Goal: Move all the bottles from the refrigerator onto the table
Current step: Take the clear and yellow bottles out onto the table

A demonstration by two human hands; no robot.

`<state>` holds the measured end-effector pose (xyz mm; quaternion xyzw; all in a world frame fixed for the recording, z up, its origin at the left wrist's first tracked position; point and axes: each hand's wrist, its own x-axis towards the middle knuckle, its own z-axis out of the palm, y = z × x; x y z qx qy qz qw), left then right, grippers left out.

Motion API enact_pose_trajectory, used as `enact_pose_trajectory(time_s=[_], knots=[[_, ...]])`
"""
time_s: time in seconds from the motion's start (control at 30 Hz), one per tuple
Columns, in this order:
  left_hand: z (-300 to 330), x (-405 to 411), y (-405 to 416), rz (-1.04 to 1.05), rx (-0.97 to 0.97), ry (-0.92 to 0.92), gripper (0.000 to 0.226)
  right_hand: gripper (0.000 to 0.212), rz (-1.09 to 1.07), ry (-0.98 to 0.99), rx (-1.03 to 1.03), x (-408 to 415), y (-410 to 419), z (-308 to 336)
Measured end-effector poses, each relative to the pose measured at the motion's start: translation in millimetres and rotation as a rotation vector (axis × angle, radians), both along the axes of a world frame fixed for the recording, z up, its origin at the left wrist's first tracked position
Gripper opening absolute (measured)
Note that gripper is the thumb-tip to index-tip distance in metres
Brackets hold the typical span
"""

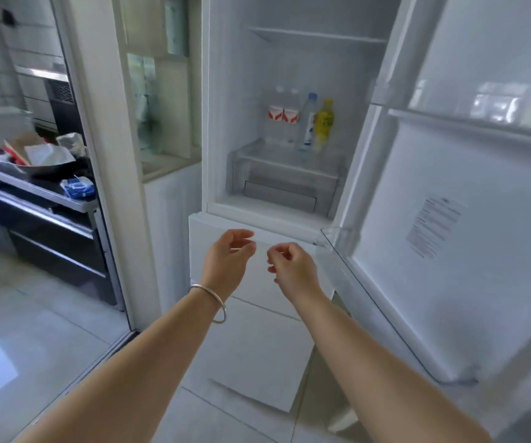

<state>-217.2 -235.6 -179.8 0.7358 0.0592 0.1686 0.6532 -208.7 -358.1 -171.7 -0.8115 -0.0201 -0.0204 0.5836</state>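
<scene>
bottles at 12 o'clock, hands empty

four upright bottles [299,121] on refrigerator shelf [289,155], at 12 o'clock above both hands. left hand [227,260] and right hand [293,270] loosely curled, grasping nothing. right hand likely marginally nearer.

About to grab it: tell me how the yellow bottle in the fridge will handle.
The yellow bottle is tall and narrow, so it probably tips if nudged. It looks full, likely heavy for its size. Being chilled, it may feel slick. The blue-capped bottle crowds it.

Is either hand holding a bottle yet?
No, both hands are empty below the open fridge; four bottles stand on its shelf.
</scene>
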Motion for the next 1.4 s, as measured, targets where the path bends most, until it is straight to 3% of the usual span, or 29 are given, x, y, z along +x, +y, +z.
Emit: enact_pose_trajectory(time_s=[0.4,0.7,0.97,1.17,1.27,1.37,1.4], knots=[[23,218,53,-0.022,-0.038,-0.011,0.017,0.008,-0.198,0.054,0.157,234,50,8],[43,395,65,-0.196,-0.039,-0.07,0.018,0.017,-0.458,-0.147,0.165,392,66,31],[61,528,34,-0.419,-0.056,-0.027,0.029,0.011,-0.618,-0.171,0.147,487,40,37],[58,593,4,-0.466,-0.064,0.019,0.031,0.007,-0.697,-0.147,0.234,545,6,35],[60,617,-14,-0.521,-0.098,0.061,0.04,0.019,-0.711,-0.129,0.242,572,-6,36],[64,639,-25,-0.513,0.004,0.043,0.045,0.013,-0.705,-0.105,0.191,598,-24,41],[64,647,-29,-0.512,0.032,0.024,0.045,0.02,-0.698,-0.092,0.171,606,-29,45]])
